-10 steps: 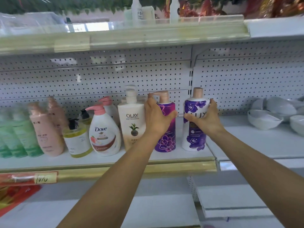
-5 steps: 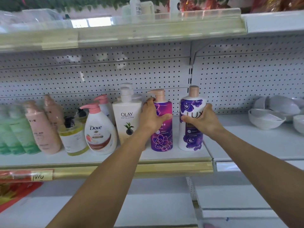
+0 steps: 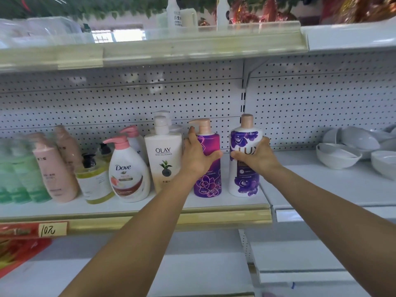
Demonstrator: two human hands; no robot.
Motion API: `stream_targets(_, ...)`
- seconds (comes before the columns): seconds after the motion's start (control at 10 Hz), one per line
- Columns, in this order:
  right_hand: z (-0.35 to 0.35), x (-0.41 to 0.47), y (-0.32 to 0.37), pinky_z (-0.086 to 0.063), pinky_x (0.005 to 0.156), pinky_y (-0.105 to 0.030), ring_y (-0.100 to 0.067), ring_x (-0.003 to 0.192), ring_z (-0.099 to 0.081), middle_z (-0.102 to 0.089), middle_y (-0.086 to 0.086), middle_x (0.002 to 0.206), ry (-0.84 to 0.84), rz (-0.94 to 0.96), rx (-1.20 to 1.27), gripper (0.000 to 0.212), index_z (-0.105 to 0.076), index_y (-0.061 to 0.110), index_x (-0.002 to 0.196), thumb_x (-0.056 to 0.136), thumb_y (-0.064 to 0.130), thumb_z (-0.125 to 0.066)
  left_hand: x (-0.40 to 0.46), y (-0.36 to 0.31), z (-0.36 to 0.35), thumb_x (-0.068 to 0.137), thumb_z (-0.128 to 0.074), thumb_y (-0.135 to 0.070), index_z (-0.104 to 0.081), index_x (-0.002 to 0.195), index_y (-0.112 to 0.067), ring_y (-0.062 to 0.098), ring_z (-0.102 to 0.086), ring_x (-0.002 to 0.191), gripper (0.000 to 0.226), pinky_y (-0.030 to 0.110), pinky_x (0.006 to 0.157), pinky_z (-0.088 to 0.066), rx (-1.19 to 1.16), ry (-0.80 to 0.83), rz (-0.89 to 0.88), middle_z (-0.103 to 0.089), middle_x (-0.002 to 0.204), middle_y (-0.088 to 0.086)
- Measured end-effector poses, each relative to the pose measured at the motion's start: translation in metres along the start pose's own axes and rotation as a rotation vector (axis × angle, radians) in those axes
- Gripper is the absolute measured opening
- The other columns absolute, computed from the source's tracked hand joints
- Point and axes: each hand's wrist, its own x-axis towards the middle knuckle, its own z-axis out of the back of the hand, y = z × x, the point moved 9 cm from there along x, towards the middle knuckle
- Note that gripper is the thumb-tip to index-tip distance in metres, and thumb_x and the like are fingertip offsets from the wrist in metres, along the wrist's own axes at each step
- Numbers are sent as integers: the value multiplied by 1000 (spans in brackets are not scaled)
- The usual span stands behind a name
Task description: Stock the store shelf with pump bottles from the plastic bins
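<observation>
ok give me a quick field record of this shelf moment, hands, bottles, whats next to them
left hand: grips purple floral pump bottle, upright on shelf
right hand: grips white-and-purple Lux bottle, upright, at the shelf's right end
shelf: white board, gold front rail
left neighbour: cream Olay pump bottle, then white Dove pump bottle
right bay: white bowls
</observation>
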Motion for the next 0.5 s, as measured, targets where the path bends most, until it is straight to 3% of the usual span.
stream_targets(0.1,3,-10,8,-48,95,-40,-25,112,-49,-42,-11,124,-57,31,-35,93,-35,9,132,59,36,-87,-12,1,-1,75,-76,-52,7,154,-18,28,-24,145,119,49,115,-32,-10,62,4,-19,158,10)
stream_targets(0.2,6,-22,15,-43,100,-43,-29,119,-43,-34,-13,130,-108,52,-41,80,-33,7,133,72,25,-81,-30,6,7,63,-70,-66,-9,151,-33,27,-41,134,112,51,108,-41,-53,114,-9,-36,146,6)
stream_targets(0.3,8,-49,31,-41,101,-46,-31,128,-36,-29,-14,139,-170,139,-90,75,-30,7,138,79,24,-74,-58,0,29,80,-72,-46,-17,152,-24,23,-33,138,93,44,114,-32,-5,99,-93,-31,149,5)
stream_targets(0.4,-3,-92,53,-46,90,-43,-28,124,-44,-31,-8,145,-195,267,-239,70,-29,13,145,86,28,-66,-90,1,63,88,-66,-41,-23,151,-23,17,-32,139,79,35,109,-32,94,7,-184,-31,151,1)
stream_targets(0.5,-23,-137,78,-45,81,-39,-28,112,-54,-48,-6,135,-211,402,-426,52,-43,16,137,91,31,-59,-116,14,86,88,-62,-48,-25,150,-24,19,-44,130,76,39,99,-45,292,-24,-202,-42,145,-1)
